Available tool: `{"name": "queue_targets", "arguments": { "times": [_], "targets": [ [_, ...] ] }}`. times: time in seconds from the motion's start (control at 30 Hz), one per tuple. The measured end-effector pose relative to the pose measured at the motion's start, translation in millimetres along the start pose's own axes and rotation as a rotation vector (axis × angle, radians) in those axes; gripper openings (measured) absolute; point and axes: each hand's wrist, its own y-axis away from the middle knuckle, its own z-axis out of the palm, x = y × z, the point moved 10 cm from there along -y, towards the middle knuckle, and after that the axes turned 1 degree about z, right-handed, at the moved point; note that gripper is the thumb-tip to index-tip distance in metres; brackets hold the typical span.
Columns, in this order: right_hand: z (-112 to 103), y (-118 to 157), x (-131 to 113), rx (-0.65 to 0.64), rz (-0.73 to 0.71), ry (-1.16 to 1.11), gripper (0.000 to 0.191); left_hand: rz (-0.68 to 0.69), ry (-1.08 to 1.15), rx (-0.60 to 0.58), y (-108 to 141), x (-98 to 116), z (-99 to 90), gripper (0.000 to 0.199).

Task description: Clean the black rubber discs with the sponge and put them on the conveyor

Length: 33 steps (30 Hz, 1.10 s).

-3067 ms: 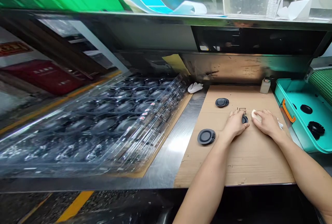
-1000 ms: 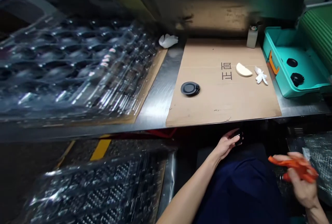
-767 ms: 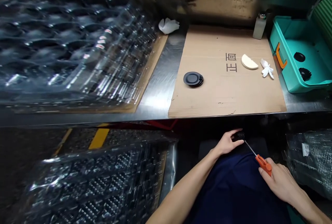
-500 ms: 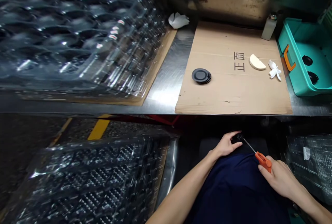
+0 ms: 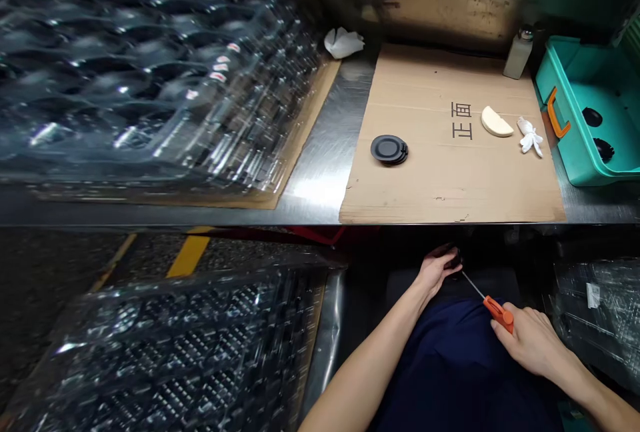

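Over my lap, my left hand (image 5: pixel 436 272) is closed around a small black plastic part (image 5: pixel 454 259), partly hidden by the fingers. My right hand (image 5: pixel 533 340) grips a tool with an orange handle (image 5: pixel 498 314) and a thin metal shaft (image 5: pixel 473 283). The shaft's tip meets or nearly meets the black part; whether they touch I cannot tell. Beyond the bench edge, a short stack of dark round plastic pieces (image 5: pixel 389 149) lies on the cardboard sheet (image 5: pixel 410 185).
Clear plastic trays (image 5: pixel 135 85) are piled on the bench at left, and more trays (image 5: pixel 200 352) sit below. A cream half-round sponge (image 5: pixel 496 122), crumpled white tissue (image 5: pixel 529 137), a small bottle (image 5: pixel 519 53) and a teal bin (image 5: pixel 575 145) holding black pieces stand at right.
My left hand has turned the black part and shifted slightly left. My right hand has followed left with the orange-handled tool, its shaft still pointing at the part.
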Motion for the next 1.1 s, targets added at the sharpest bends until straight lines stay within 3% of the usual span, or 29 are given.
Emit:
{"name": "queue_targets", "arguments": {
  "times": [0.17, 0.37, 0.43, 0.5, 0.6, 0.67, 0.73, 0.8, 0.9, 1.0, 1.1],
  "targets": [
    [6.7, -3.9, 1.2, 0.009, 0.008, 0.030, 0.028, -0.231, 0.267, 0.068, 3.8, -21.2, 5.5, 0.016],
    [12.0, -8.9, 5.2, 0.012, 0.005, 0.001, 0.027, -0.233, 0.260, 0.053, 5.6, -20.7, 8.4, 0.016],
    [10.2, -9.8, 7.2, 0.008, 0.007, -0.031, 0.028, -0.153, 0.144, 0.049, 6.3, -13.3, 3.9, 0.023],
    [4.5, -9.9, 11.1, 0.013, 0.026, -0.086, 0.030, 0.030, -0.113, 0.023, 9.2, 5.5, 0.4, 0.037],
    [-7.3, -8.2, 15.5, 0.035, 0.054, -0.173, 0.032, 0.378, -0.627, -0.151, 22.8, 34.9, 17.9, 0.053],
    [-10.5, -6.4, 10.9, 0.016, 0.011, -0.187, 0.031, 0.530, -0.869, -0.276, 31.2, 40.8, 31.2, 0.056],
    [-12.6, -3.6, 10.5, 0.016, -0.004, -0.195, 0.031, 0.571, -0.970, -0.264, 30.1, 44.9, 28.9, 0.057],
    [-17.1, 0.8, 21.1, 0.069, 0.040, -0.256, 0.031, 0.510, -0.965, -0.177, 24.1, 47.3, 16.1, 0.060],
    [-36.2, 12.6, 54.5, 0.308, 0.107, -0.503, 0.035, 0.342, -0.826, -0.121, 22.6, 41.0, -4.2, 0.068],
    [-72.5, 46.5, 120.5, 0.878, 0.247, -0.780, 0.044, 0.228, -0.673, -0.115, 31.1, 33.6, -21.4, 0.073],
    [-86.4, 83.3, 186.0, 1.378, 0.422, -0.950, 0.054, 0.189, -0.627, -0.125, 42.5, 32.8, -29.2, 0.074]
  ]
}}
